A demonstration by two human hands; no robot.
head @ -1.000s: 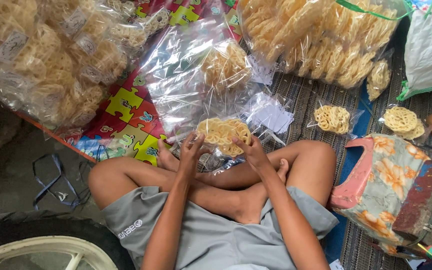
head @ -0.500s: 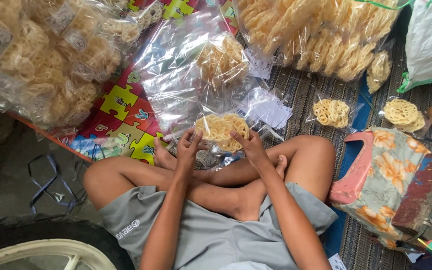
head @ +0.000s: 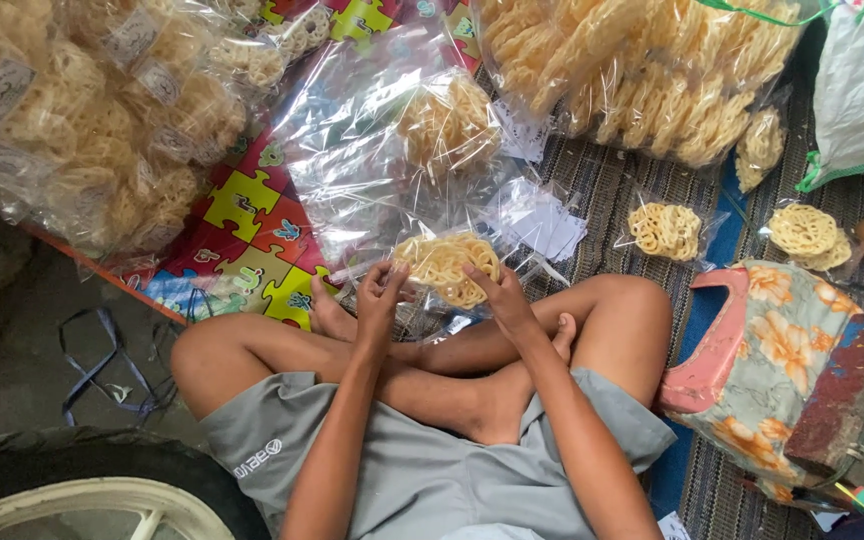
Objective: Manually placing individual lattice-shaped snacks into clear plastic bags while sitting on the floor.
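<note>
Sitting cross-legged on the woven mat (head: 612,190), person has both hands on one small clear bag of lattice crackers (head: 447,266), held just above the crossed ankles. Left hand (head: 380,300) pinches the bag's left edge, fingers curled tight on the plastic. Right hand (head: 504,300) grips the right edge, thumb and fingers closed over the film. Bag mouth faces the lap; can't tell if it's sealed or folded yet.

Relative to that bag:
- nearest, behind the person's left knee: wheel (head: 82,490) with a dark tyre, on bare concrete.
- right of it, past the knee: floral cushion (head: 772,350) on a pink stool.
- just beyond, right: stack of white paper slips (head: 542,225) in loose plastic.
- just beyond, straight ahead: sheets of empty clear bags (head: 352,170), one part-filled bag lying on them.
- further right: two small filled packs (head: 664,232) flat on the mat, apart from each other.
- left of it: puzzle-pattern mat (head: 242,230), then a heap of finished labelled packs (head: 82,120).
- far end: big sack of loose crackers (head: 642,80), still well full.

Judgement: plenty packed, lots of bulk stock left; current bag filled, closing looks unfinished.
</note>
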